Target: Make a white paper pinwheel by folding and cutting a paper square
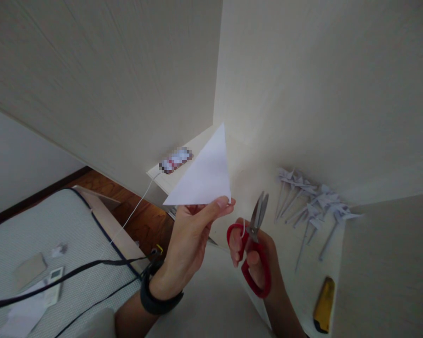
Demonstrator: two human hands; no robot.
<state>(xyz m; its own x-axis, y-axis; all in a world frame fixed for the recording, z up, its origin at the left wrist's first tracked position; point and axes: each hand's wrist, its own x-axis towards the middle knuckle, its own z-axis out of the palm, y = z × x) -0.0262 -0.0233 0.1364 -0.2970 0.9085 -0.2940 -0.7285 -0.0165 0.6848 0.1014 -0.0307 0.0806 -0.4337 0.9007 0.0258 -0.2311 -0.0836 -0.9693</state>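
Note:
A white sheet of paper (pixel 207 171), folded into a triangle, is pinched near its lower right corner by my left hand (pixel 192 230). Its tip points up and away from me. My right hand (pixel 264 253) has its fingers through the red handles of a pair of scissors (pixel 255 234). The blades point upward, parted by a narrow gap, to the right of the paper and apart from it. Several white paper pinwheels (pixel 310 197) on thin sticks lie in a bunch on the pale tabletop (pixel 254 183), right of the scissors.
A yellow and black tool (pixel 324 305), perhaps a utility knife, lies at the right edge. A phone-like device (pixel 175 160) with a white cable (pixel 137 206) rests behind the paper. Walls enclose the tabletop. At left, a mattress (pixel 74 234) holds papers and a small white device (pixel 55 285). Black straps (pixel 91 266) cross it.

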